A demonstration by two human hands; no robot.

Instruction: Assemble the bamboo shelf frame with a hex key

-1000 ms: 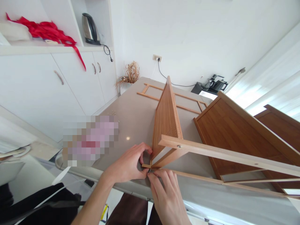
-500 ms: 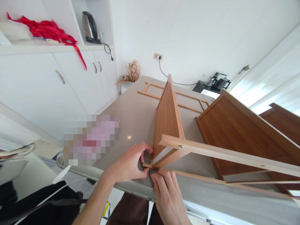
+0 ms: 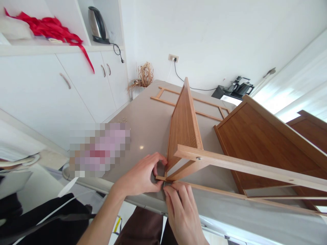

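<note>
A wooden shelf unit stands on its side on the table, with an upright slatted-looking panel (image 3: pixel 184 126) and a pale side rail (image 3: pixel 237 163) running right. My left hand (image 3: pixel 140 173) curls its thumb and fingers around the low front corner, gripping the end of the lower wooden rail (image 3: pixel 160 178). Right beside it, my right hand (image 3: pixel 182 204) has its fingertips pinched together against the outer face of that corner. Whatever sits in the pinch is small and mostly hidden. A metal screw head (image 3: pixel 198 158) shows in the upper rail.
More brown panels (image 3: pixel 252 136) of the unit stand at right. A flat wooden ladder-like frame (image 3: pixel 163 100) lies at the table's (image 3: pixel 143 119) far end. Small metal parts (image 3: pixel 124 119) and a blurred-out pinkish item (image 3: pixel 102 149) lie at left. A kettle (image 3: pixel 98 25) stands on a shelf.
The view has shifted very slightly. Both hands stay at the same corner, with the right fingertips moved only a little.
</note>
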